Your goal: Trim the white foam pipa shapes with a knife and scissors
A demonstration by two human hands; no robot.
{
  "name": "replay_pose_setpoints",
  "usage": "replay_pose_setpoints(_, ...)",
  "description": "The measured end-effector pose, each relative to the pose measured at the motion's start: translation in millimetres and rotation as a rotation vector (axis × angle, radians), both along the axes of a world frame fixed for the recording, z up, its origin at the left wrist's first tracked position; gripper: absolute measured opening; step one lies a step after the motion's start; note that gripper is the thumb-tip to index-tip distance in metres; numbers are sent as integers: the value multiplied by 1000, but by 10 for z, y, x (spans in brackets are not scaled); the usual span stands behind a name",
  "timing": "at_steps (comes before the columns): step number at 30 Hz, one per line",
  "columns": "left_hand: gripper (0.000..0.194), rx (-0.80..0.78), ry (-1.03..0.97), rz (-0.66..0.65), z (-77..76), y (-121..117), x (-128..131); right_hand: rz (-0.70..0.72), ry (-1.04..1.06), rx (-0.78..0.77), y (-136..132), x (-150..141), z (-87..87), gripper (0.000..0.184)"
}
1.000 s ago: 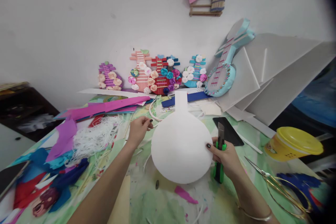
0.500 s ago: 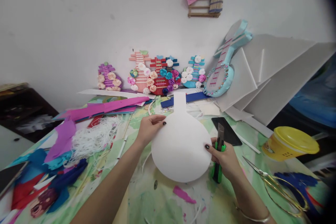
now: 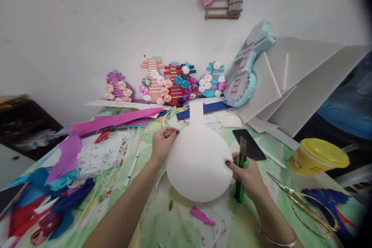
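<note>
A white foam board cutout (image 3: 199,162), round with a straight neck pointing away from me, is held up over the table between both hands. My left hand (image 3: 163,144) pinches its upper left edge, thumb in front and fingers partly behind. On the right edge, my right hand (image 3: 245,172) grips the board with the thumb on its face. That same hand also carries a green and black utility knife (image 3: 238,190), its blade pointing up. The fingers behind the board are hidden.
Gold-handled scissors (image 3: 308,209) lie at right, near a yellow lidded tub (image 3: 319,157). A black phone (image 3: 249,145) rests behind my right hand. White string (image 3: 106,155) and coloured scraps (image 3: 64,201) cover the left. Decorated small guitars (image 3: 174,85) lean against the wall.
The view has shifted slightly, so everything sits a little further left. Both hands keep their hold on the white cutout, and the knife stays in my right hand.
</note>
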State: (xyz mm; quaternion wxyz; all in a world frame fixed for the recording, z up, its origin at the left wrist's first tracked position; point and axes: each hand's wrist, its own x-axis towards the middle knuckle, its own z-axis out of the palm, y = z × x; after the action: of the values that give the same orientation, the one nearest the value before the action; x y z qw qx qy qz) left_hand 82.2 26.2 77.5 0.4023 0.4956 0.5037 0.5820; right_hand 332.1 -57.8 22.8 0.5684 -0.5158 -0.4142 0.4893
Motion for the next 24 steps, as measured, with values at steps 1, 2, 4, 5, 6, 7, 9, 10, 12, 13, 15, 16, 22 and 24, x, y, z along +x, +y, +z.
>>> replay_pose_setpoints(1, 23, 4, -6, 17, -6, 9, -8, -8, 7, 1, 3, 1, -6, 35)
replay_pose_setpoints(2, 23, 8, -12, 34, -9, 16, -21, -20, 15, 5, 8, 2, -10, 35)
replay_pose_setpoints(4, 24, 11, -25, 65, -4, 25, -54, -45, 32, 14, 15, 5, -16, 36)
replay_pose_setpoints(5, 26, 10, -33, 73, 2, 25, -72, -54, 37, 18, 17, 7, -16, 36)
replay_pose_setpoints(6, 29, 7, -40, 74, 9, 21, -90, -61, 36, 19, 18, 9, -16, 36)
replay_pose_setpoints(7, 32, 3, -47, 71, 15, 12, -106, -64, 32, 20, 17, 12, -15, 36)
replay_pose_setpoints(9, 37, -27, -60, 47, 24, -23, -128, -69, 27, 19, 13, 17, -14, 36)
replay_pose_setpoints(10, 39, -56, -65, 24, 26, -49, -134, -72, 28, 19, 12, 20, -15, 36)
replay_pose_setpoints(12, 41, -131, -88, -40, 25, -115, -135, -78, 40, 19, 13, 26, -21, 36)
replay_pose_setpoints(13, 42, -168, -108, -79, 24, -152, -134, -82, 52, 20, 16, 28, -25, 36)
replay_pose_setpoints(15, 44, -219, -161, -145, 20, -230, -132, -88, 85, 23, 25, 33, -31, 35)
replay_pose_setpoints(16, 45, -230, -185, -172, 19, -267, -133, -93, 104, 26, 29, 35, -32, 35)
replay_pose_setpoints(22, 39, -210, -125, -218, 0, -413, -188, -106, 136, 17, 31, 35, -15, 35)
replay_pose_setpoints(24, 37, -206, -120, -205, -13, -429, -207, -111, 135, 15, 28, 29, -5, 35)
